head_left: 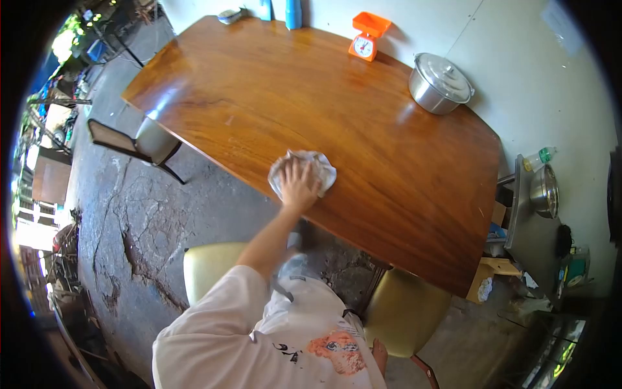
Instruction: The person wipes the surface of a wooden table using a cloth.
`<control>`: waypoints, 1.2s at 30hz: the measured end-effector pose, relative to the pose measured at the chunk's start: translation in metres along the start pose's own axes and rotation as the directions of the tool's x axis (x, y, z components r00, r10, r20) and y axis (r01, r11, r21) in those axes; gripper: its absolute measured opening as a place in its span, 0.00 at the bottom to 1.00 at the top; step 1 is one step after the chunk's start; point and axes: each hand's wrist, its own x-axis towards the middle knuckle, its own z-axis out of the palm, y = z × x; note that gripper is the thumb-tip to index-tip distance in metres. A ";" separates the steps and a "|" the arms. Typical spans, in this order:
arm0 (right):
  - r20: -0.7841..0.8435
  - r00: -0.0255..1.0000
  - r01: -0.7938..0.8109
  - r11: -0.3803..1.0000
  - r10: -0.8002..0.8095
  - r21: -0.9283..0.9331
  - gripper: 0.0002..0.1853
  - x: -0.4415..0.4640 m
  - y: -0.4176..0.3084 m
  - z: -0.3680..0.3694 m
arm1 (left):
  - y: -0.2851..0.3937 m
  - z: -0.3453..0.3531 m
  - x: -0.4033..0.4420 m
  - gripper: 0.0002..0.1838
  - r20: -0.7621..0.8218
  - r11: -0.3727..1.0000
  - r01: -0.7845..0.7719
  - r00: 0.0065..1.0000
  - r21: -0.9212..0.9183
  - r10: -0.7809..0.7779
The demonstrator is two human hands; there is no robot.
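My left hand [299,186] lies on a crumpled whitish cloth [322,170], near the front edge of a polished brown wooden table [389,162]. Its fingers are stretched out and somewhat spread, pressing the cloth flat against the tabletop. The cloth's edges stick out around the fingers and palm. Low in the view, beside my shirt and the chair on the right, a small part of my right hand [380,353] shows; its fingers cannot be made out.
Against the wall, a lidded metal pot [440,84], an orange kitchen scale [364,45] and a blue bottle [293,14] stand on the table. Padded chairs [405,311] [210,266] flank me, and another chair [152,139] is at the left. The concrete floor [155,246] is cracked.
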 end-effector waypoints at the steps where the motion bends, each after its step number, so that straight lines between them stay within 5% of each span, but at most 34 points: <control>1: 0.074 0.978 -0.201 0.977 0.195 0.076 0.32 -0.017 -0.027 0.006 | -0.025 -0.003 0.031 0.39 0.013 1.000 -0.014 1.000 0.015 0.014; 3: 0.153 0.903 -0.415 0.907 0.402 0.066 0.33 -0.059 -0.052 0.001 | -0.099 0.003 0.088 0.37 0.089 0.993 0.093 0.991 0.075 -0.100; 5: 0.177 0.901 -0.397 0.917 0.396 -0.029 0.34 -0.065 -0.082 0.013 | -0.149 -0.003 0.142 0.36 0.140 0.944 0.258 0.947 0.206 -0.289; 7: 0.122 0.943 -0.326 0.932 0.310 0.156 0.26 -0.068 -0.128 0.016 | -0.168 0.018 0.184 0.36 0.205 0.934 0.279 0.924 0.221 -0.324; 9: -0.100 0.984 -0.116 0.960 0.146 0.255 0.21 -0.073 -0.155 0.022 | -0.131 0.053 0.201 0.34 0.105 0.989 0.099 0.988 0.108 -0.110; 12: -0.403 0.861 0.331 0.943 -0.311 -0.019 0.14 -0.059 -0.257 0.029 | 0.011 0.050 0.199 0.32 0.092 0.963 -0.267 0.959 -0.034 0.269; 14: -0.327 0.831 0.432 0.892 -0.451 -0.133 0.13 -0.052 -0.335 0.015 | 0.091 0.056 0.163 0.36 0.194 0.877 -0.413 0.865 -0.244 0.462; 17: -0.358 0.619 0.671 0.707 -0.699 -0.223 0.14 -0.022 -0.413 0.008 | 0.168 0.068 0.082 0.41 0.244 0.674 -0.590 0.644 -0.445 0.725; 19: -0.352 0.535 0.743 0.626 -0.768 -0.238 0.17 0.010 -0.442 0.009 | 0.192 0.058 0.035 0.39 0.172 0.562 -0.546 0.605 -0.622 0.778; 21: -0.336 0.465 0.761 0.564 -0.819 -0.320 0.25 0.052 -0.466 0.020 | 0.193 0.058 0.021 0.35 0.244 0.468 -0.321 0.544 -0.823 0.803; 22: -0.326 0.453 0.745 0.553 -0.830 -0.372 0.29 0.072 -0.475 0.028 | 0.183 0.047 0.030 0.28 0.127 0.408 -0.242 0.709 -0.881 0.694; 25: -0.317 0.487 0.410 0.534 -0.814 -0.739 0.33 0.097 -0.500 0.057 | 0.119 -0.001 0.082 0.21 0.018 0.623 -0.297 0.894 -0.723 0.448; 27: -0.306 0.412 0.446 0.483 -0.858 -0.753 0.34 0.113 -0.507 0.044 | 0.053 -0.009 0.104 0.24 0.067 0.848 -0.280 0.936 -0.450 0.345; 30: -0.200 0.341 0.509 0.359 -0.918 -0.783 0.33 0.161 -0.506 -0.009 | -0.039 -0.024 0.126 0.40 0.216 0.988 -0.105 0.968 -0.112 0.128; 32: -0.548 0.330 0.180 0.621 -0.769 -0.763 0.27 0.207 -0.510 -0.031 | -0.078 -0.018 0.141 0.44 0.230 0.997 -0.058 0.972 0.054 0.044; 35: -0.661 0.604 0.098 0.865 -0.445 -0.493 0.29 0.222 -0.576 -0.019 | -0.102 -0.010 0.153 0.47 0.271 0.987 0.002 0.961 0.161 -0.046; 36: -0.630 0.583 0.185 0.839 -0.513 -0.512 0.32 0.210 -0.597 0.023 | -0.101 -0.006 0.155 0.47 0.296 0.986 0.006 0.953 0.165 -0.056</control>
